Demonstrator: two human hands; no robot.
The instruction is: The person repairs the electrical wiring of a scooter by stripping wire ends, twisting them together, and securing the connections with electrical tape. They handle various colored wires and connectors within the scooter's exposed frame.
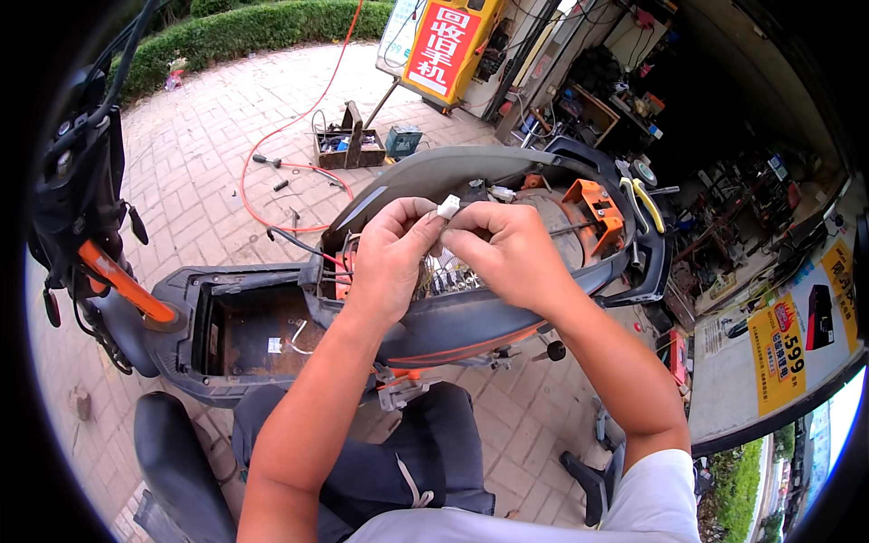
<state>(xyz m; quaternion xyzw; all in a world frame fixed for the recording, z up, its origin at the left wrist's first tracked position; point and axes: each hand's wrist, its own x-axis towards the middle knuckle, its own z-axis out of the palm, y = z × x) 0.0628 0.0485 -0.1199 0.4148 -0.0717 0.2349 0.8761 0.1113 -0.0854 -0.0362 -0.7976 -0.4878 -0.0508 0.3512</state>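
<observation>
Between thumb and forefinger, my left hand pinches a small white plastic wire connector. Close against it on the right is my right hand, thumb and fingers pressed together; whatever they grip is hidden. Both hands are above the open body of an electric scooter, whose seat area is uncovered. Below my fingers, a bundle of thin wires and metal terminals shows inside the body. An orange metal bracket stands at the body's right end.
Pliers with yellow handles lie on the scooter's rear. To the left are its open footwell and orange front column. A wooden toolbox and a red hose rest on the paving. A detached black seat is near my legs.
</observation>
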